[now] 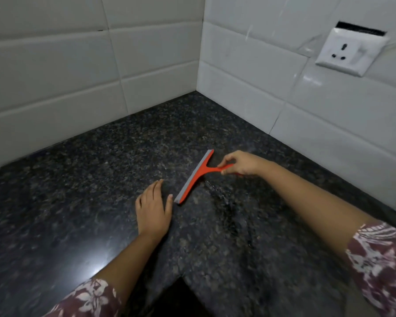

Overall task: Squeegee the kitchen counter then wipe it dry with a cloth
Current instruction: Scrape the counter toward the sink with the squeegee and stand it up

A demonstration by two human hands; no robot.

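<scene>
Two hands over counter (78, 179). Squeegee (193, 177) handle gripped by right hand (240, 163); left hand (153, 208) laid flat, fingers straight, blade end beside thumb.

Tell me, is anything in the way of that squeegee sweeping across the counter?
Only the left hand: it lies flat on the counter beside the near end of the squeegee, on its grey rubber side. The right hand grips the handle. Nothing else visible lies in its path.

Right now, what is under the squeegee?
Only dark granite counter shows under the squeegee, wet streaks beside it. The strip beneath the blade is covered; the right hand hides the handle's end.
</scene>
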